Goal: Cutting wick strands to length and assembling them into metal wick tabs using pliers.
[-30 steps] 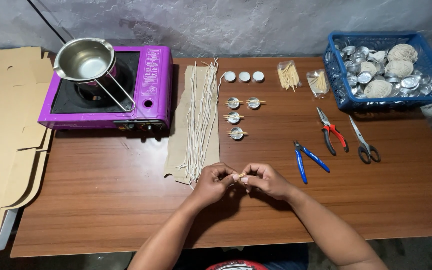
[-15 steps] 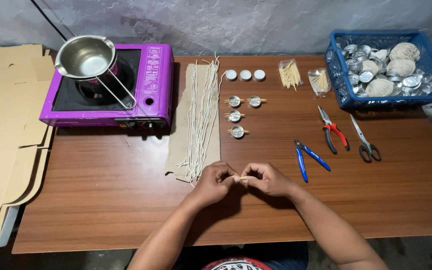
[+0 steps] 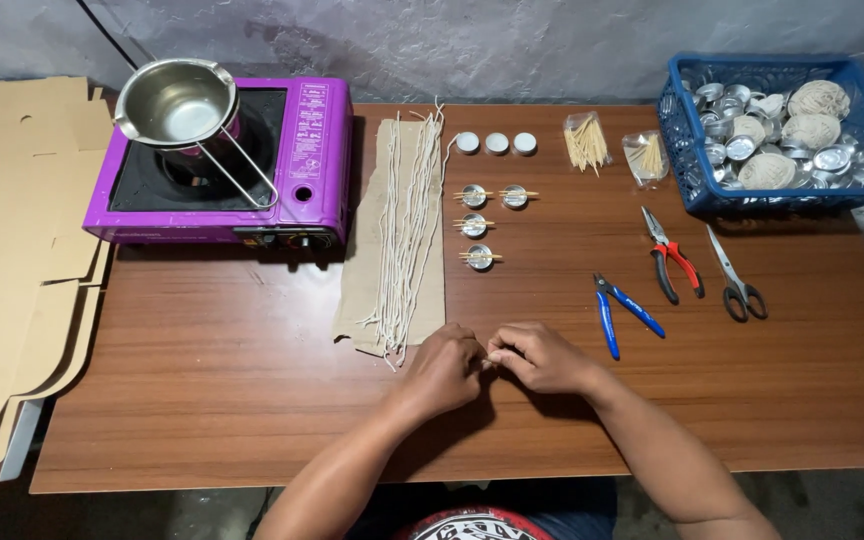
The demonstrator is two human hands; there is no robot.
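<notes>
Left hand: the left hand rested low on the brown wooden table, just below the near end of the strip of tan cardboard; its fingers were curled shut, pinching one end of a small pale wooden stick.
Right hand: the right hand sat just right of the left hand, knuckles almost touching it; its fingers were closed on the other end of the same stick.
Stick: held between both hands just above the table, mostly hidden by the fingertips.
Wicks: a row of long white cotton strings lay lengthwise on the cardboard strip, ending just above the left hand.
Cups: four small round metal cups with sticks laid across them stood right of the cardboard strip.
Tools: blue-handled cutters lay just right of the right hand; red-handled pliers and grey scissors lay farther right.
Stove: a purple portable gas stove carrying a steel pouring pot stood left of the cardboard strip.
Basket: a blue plastic basket of metal cups and string balls stood at the far right corner of the table.
</notes>
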